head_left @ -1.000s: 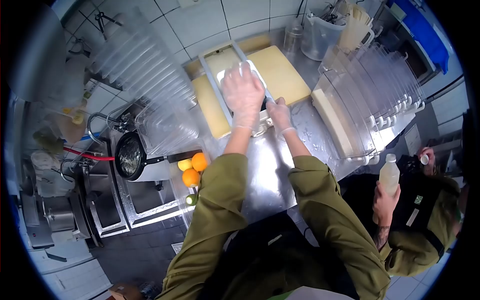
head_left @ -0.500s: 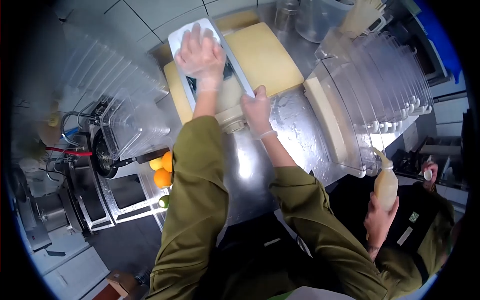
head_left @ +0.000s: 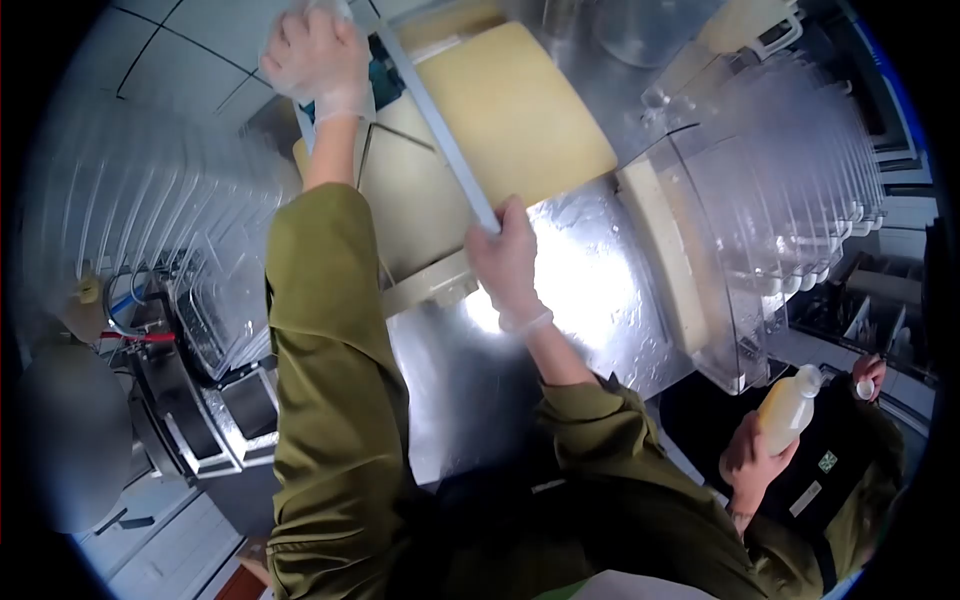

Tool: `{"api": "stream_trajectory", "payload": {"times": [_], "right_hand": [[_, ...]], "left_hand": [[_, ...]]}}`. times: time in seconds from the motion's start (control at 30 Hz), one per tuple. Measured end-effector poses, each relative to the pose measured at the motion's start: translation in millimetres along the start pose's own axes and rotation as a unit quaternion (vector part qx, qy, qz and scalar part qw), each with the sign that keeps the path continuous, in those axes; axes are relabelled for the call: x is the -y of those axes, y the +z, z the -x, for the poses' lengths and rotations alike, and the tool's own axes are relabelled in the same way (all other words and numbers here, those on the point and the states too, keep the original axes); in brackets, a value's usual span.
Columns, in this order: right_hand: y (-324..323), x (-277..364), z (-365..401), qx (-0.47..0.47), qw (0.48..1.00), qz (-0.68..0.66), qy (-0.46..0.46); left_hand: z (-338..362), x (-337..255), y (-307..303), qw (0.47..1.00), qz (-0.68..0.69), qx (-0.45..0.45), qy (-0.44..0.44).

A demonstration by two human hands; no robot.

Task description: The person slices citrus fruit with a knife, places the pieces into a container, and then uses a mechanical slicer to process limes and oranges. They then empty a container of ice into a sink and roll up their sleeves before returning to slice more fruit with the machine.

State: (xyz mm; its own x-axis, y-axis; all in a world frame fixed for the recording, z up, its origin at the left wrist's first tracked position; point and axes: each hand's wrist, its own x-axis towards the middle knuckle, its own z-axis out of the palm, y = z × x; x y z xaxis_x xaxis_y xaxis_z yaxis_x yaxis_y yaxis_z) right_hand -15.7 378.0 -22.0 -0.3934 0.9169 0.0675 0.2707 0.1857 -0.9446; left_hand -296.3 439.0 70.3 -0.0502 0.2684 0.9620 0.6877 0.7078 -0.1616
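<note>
Bright overhead light glares white off the steel tabletop [head_left: 560, 300]; fisheye bends the edges, corners black, motion blur throughout.

No text, number or brand is showing clearly enough to read. A small green badge [head_left: 827, 461] is sitting on the co-worker's dark apron [head_left: 800, 480], just below the bottle [head_left: 788, 408], but its marking is coming out too small to read.

Steel counter [head_left: 590, 300], shiny, glare at centre. Yellow board [head_left: 520, 110] lies flat on it at the back, nr the tiled wall [head_left: 180, 50]. Slicer [head_left: 440, 140] runs across the board, foot at the board's front edge, apparently on the counter. Right of board: pale slab [head_left: 665, 250] on edge, up against a row of clear tubs [head_left: 790, 170]. Back right: jug [head_left: 640, 30], blurred. Left of board: more clear tubs stacked, too blurred for detail.
</note>
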Motion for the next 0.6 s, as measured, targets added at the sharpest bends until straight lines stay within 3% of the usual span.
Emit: {"api": "stream_trajectory", "payload": {"times": [0.1,0.17,0.2,0.3,0.37,0.43,0.5,0.57,0.6], "right_hand": [[-7.5,9.8,3.8,0.046,0.996,-0.028,0.073],[-8.6,14.1,-0.1,0.048,0.995,-0.033,0.082],[-3.6,5.6,1.0,-0.004,1.000,-0.003,0.006],[-7.6,13.7,-1.1,0.016,0.998,-0.024,0.058],[-8.0,15.0,-0.4,0.001,0.999,-0.021,0.035],[-7.8,13.2,0.1,-0.018,1.000,-0.018,0.005],[-5.0,10.8,0.0,-0.050,0.998,-0.018,-0.032],[-4.5,11.4,-1.1,-0.047,0.998,-0.029,-0.003],[-4.6,12.2,0.6,-0.043,0.998,-0.033,0.012]], "left_hand": [[-9.0,1.2,-1.6,0.992,-0.068,0.099,-0.027],[-46.7,11.6,-15.8,0.971,0.082,0.205,-0.096],[-61.0,18.0,-21.2,0.945,0.157,0.257,-0.130],[-62.2,51.7,6.0,0.870,0.207,0.430,-0.122],[-63.4,53.4,5.2,0.855,0.084,0.502,0.103],[-66.6,43.1,-24.0,0.850,0.052,0.517,0.089],[-58.1,15.7,-95.4,0.860,0.119,0.471,-0.155],[-52.4,-5.5,-144.3,0.866,0.108,0.460,-0.163],[-42.9,-14.0,-161.8,0.899,0.128,0.389,-0.154]]}}
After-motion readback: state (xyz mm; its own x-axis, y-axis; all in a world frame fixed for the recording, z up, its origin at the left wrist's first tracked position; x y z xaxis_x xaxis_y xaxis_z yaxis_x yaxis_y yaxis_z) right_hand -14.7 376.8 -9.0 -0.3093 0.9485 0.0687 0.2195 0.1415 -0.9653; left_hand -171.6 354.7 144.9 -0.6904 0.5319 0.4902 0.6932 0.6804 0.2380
